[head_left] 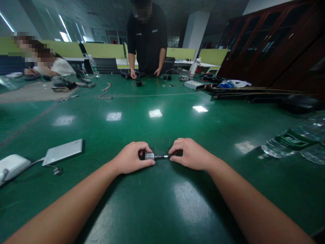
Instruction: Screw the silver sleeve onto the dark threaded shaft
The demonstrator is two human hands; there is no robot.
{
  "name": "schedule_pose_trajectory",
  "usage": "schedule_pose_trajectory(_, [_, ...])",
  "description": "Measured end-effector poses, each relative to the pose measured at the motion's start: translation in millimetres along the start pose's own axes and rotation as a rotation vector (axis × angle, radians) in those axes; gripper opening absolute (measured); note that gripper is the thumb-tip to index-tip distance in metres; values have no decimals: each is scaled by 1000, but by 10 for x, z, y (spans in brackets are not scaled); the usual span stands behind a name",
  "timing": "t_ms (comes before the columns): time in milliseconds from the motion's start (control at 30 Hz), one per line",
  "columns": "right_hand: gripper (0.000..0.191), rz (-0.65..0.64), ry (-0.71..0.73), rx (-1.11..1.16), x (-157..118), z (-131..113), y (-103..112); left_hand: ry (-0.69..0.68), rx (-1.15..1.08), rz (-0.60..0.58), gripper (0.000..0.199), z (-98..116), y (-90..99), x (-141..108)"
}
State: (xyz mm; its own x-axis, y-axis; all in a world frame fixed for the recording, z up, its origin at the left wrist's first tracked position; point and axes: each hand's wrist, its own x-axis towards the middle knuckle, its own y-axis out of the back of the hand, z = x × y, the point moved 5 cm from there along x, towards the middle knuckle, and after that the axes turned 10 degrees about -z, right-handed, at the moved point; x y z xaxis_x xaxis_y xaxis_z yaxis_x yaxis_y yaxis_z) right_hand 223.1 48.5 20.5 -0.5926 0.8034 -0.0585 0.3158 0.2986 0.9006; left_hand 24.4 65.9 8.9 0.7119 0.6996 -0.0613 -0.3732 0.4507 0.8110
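A slim part with a silver cylinder at one end and a dark shaft (160,157) lies level between my hands, low over the green table (142,196). My left hand (133,157) is closed around the silver cylinder (149,156), thumb below and fingers above. With thumb and fingertips, my right hand (190,154) pinches the opposite end, where dark ridges like a coil or thread show. The shaft carries a short bright band near those right fingertips. My fingers hide both ends, and the exact kind of part cannot be made out.
A silver flat box (63,152) and a white device (14,166) with cables lie at left. Clear plastic bottles (291,140) lie at right. Across the table, a person in black (147,37) handles small dark parts; another person sits far left. Black bars (243,92) lie back right.
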Motion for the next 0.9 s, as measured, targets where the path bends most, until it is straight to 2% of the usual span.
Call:
schedule_pose_trajectory(267, [12,29,41,51,28,-54,-45,-1,-1,3,26,-2,-6,9])
schedule_pose_trajectory(467, [32,111,90,217,111,-178,-204,-7,-4,13,26,10,2,-2])
schedule_pose_trajectory(633, [31,118,86,206,140,-206,-238,-18,-27,9,31,27,16,-8])
schedule_pose_trajectory(900, [21,93,123,157,129,-220,-227,-30,-31,-9,24,25,6,-3])
